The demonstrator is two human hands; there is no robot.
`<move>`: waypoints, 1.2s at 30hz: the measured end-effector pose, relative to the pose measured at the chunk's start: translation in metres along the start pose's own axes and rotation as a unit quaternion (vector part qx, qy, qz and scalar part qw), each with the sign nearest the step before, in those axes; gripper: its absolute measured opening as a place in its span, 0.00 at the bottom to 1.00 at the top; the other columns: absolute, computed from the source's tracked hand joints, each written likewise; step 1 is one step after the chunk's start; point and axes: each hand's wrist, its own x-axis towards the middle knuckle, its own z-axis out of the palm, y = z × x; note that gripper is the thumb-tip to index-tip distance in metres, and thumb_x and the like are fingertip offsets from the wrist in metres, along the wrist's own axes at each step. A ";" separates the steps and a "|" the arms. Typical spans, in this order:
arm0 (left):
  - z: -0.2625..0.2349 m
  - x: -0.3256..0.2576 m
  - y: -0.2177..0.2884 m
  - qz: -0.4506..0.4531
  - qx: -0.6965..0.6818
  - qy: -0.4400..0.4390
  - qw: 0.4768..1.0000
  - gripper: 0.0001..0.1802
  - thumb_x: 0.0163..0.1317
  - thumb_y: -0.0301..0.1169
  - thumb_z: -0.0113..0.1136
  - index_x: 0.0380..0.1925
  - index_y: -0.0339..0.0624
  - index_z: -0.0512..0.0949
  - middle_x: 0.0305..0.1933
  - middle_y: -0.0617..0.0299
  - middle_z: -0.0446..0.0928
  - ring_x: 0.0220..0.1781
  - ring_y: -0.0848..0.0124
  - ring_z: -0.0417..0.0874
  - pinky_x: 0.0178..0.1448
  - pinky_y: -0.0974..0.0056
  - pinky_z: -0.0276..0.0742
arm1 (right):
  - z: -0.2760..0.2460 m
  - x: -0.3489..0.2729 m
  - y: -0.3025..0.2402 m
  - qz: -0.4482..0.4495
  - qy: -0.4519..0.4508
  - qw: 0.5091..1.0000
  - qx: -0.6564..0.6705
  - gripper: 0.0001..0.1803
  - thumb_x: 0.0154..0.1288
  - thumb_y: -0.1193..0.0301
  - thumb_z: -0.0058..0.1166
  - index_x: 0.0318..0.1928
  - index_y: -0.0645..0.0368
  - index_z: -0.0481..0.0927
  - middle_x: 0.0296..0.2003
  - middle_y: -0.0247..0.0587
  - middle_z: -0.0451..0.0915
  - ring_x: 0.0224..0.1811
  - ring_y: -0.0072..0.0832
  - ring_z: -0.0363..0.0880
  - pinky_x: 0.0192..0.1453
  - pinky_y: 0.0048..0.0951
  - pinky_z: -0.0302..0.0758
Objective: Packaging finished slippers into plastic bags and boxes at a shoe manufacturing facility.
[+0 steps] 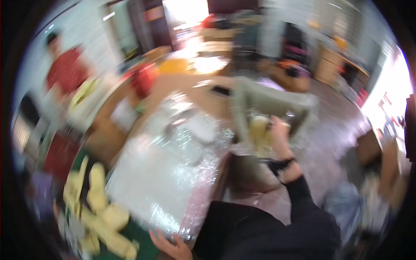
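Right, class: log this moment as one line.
right hand: in grey crate, state unclear | left hand: at foil-covered table edge, open | view: blurred

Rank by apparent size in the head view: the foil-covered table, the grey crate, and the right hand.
1. Foil-covered table
2. Grey crate
3. Right hand, reaching into the crate

The picture is blurred, but the gaps are clear.

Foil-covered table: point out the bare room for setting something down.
The foil sheet lies bare at its middle, between the pale yellow pieces on the left and the grey bin on the right. Its far end, with the clear wrappers, is crowded.
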 end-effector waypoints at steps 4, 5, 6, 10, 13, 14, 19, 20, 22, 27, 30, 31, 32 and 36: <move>-0.030 0.000 0.008 -0.123 -0.056 -0.036 0.990 0.28 0.57 0.27 0.59 0.58 0.33 0.66 0.68 0.40 0.56 0.68 0.44 0.59 0.70 0.48 0.53 | 0.013 -0.076 -0.024 -0.154 -0.089 0.983 -0.041 0.25 0.63 0.68 0.56 0.59 0.61 0.69 0.57 0.43 0.69 0.61 0.36 0.66 0.64 0.37 0.63; -0.034 -0.004 0.005 -0.142 -0.057 -0.040 0.987 0.27 0.57 0.27 0.59 0.58 0.34 0.67 0.67 0.40 0.57 0.68 0.44 0.60 0.70 0.48 0.54 | 0.040 -0.087 -0.042 -0.152 -0.130 0.979 -0.028 0.25 0.63 0.68 0.56 0.59 0.61 0.69 0.57 0.43 0.69 0.61 0.36 0.66 0.64 0.37 0.63; -0.036 -0.007 0.003 -0.160 -0.059 -0.042 0.984 0.27 0.57 0.27 0.60 0.57 0.35 0.68 0.67 0.40 0.58 0.67 0.44 0.60 0.69 0.49 0.55 | 0.070 -0.104 -0.060 -0.257 -0.205 0.934 -0.140 0.28 0.61 0.66 0.58 0.60 0.61 0.68 0.60 0.47 0.67 0.63 0.41 0.65 0.65 0.39 0.61; -0.029 -0.014 0.021 -0.116 -0.095 -0.081 0.985 0.26 0.57 0.29 0.61 0.57 0.37 0.70 0.65 0.40 0.61 0.67 0.43 0.61 0.68 0.48 0.57 | 0.150 -0.123 -0.086 -0.365 -0.290 0.833 -0.298 0.42 0.53 0.54 0.65 0.63 0.61 0.65 0.66 0.58 0.60 0.69 0.51 0.57 0.69 0.45 0.58; -0.009 0.002 0.040 0.007 -0.077 -0.107 0.991 0.28 0.57 0.31 0.61 0.59 0.39 0.69 0.67 0.41 0.59 0.68 0.44 0.60 0.68 0.48 0.57 | 0.189 -0.091 -0.076 -0.378 -0.185 0.798 -0.431 0.51 0.50 0.39 0.61 0.66 0.60 0.62 0.68 0.61 0.57 0.70 0.52 0.56 0.68 0.54 0.56; 0.000 0.007 0.045 0.007 -0.058 -0.127 0.990 0.28 0.58 0.34 0.61 0.60 0.43 0.70 0.67 0.42 0.59 0.68 0.43 0.59 0.68 0.46 0.56 | 0.201 -0.078 -0.070 -0.375 -0.176 0.801 -0.432 0.51 0.50 0.39 0.61 0.66 0.60 0.62 0.68 0.61 0.57 0.70 0.52 0.56 0.68 0.54 0.56; 0.052 0.012 0.042 0.021 0.058 -0.169 0.984 0.27 0.61 0.43 0.57 0.61 0.55 0.71 0.67 0.45 0.60 0.68 0.40 0.57 0.68 0.35 0.47 | 0.224 0.016 -0.036 -0.258 -0.094 0.857 -0.435 0.57 0.47 0.33 0.59 0.64 0.68 0.62 0.63 0.62 0.64 0.68 0.48 0.62 0.68 0.54 0.57; 0.061 0.009 0.038 0.031 0.053 -0.172 0.983 0.27 0.61 0.43 0.57 0.61 0.55 0.71 0.67 0.45 0.60 0.68 0.40 0.57 0.68 0.35 0.47 | 0.222 0.038 -0.030 -0.254 -0.084 0.858 -0.438 0.57 0.47 0.33 0.59 0.64 0.68 0.62 0.63 0.62 0.64 0.68 0.48 0.62 0.68 0.54 0.57; 0.070 0.001 0.026 0.039 0.098 -0.184 0.977 0.26 0.61 0.44 0.56 0.60 0.55 0.72 0.67 0.46 0.61 0.69 0.41 0.56 0.70 0.36 0.45 | 0.222 0.061 -0.019 -0.027 -0.374 0.826 -0.421 0.54 0.48 0.39 0.63 0.61 0.73 0.63 0.56 0.63 0.72 0.57 0.46 0.74 0.54 0.39 0.74; 0.078 -0.009 0.021 0.039 0.144 -0.167 0.975 0.24 0.62 0.47 0.54 0.58 0.57 0.74 0.66 0.48 0.63 0.70 0.43 0.57 0.70 0.36 0.43 | 0.227 0.041 0.003 -0.085 -0.355 0.815 -0.450 0.37 0.50 0.50 0.67 0.47 0.73 0.76 0.35 0.50 0.81 0.36 0.34 0.80 0.37 0.32 0.75; 0.083 -0.011 0.022 0.050 0.148 -0.155 0.975 0.24 0.61 0.47 0.54 0.57 0.57 0.74 0.66 0.48 0.64 0.69 0.43 0.58 0.70 0.36 0.44 | 0.221 0.068 -0.005 0.103 -0.449 0.792 -0.402 0.23 0.54 0.55 0.66 0.34 0.67 0.82 0.24 0.38 0.79 0.24 0.25 0.76 0.28 0.23 0.70; 0.082 -0.010 0.021 0.045 0.146 -0.151 0.977 0.23 0.61 0.46 0.54 0.57 0.57 0.75 0.65 0.48 0.64 0.69 0.43 0.58 0.70 0.36 0.44 | 0.216 0.060 -0.007 0.074 -0.487 0.808 -0.322 0.17 0.57 0.59 0.65 0.23 0.60 0.80 0.17 0.31 0.74 0.16 0.18 0.70 0.21 0.20 0.63; 0.083 -0.009 0.026 0.049 0.134 -0.147 0.979 0.23 0.62 0.46 0.54 0.56 0.57 0.75 0.65 0.48 0.64 0.69 0.43 0.58 0.70 0.36 0.44 | 0.211 0.060 -0.002 0.077 -0.484 0.809 -0.324 0.17 0.57 0.59 0.65 0.23 0.60 0.80 0.17 0.31 0.74 0.16 0.18 0.70 0.21 0.20 0.63; 0.084 -0.007 0.021 0.054 0.155 -0.150 0.975 0.22 0.62 0.45 0.54 0.56 0.56 0.76 0.65 0.48 0.64 0.69 0.42 0.58 0.70 0.36 0.45 | 0.212 0.030 -0.015 0.114 -0.481 0.861 -0.123 0.22 0.49 0.53 0.71 0.16 0.55 0.76 0.09 0.29 0.65 0.08 0.21 0.60 0.12 0.29 0.52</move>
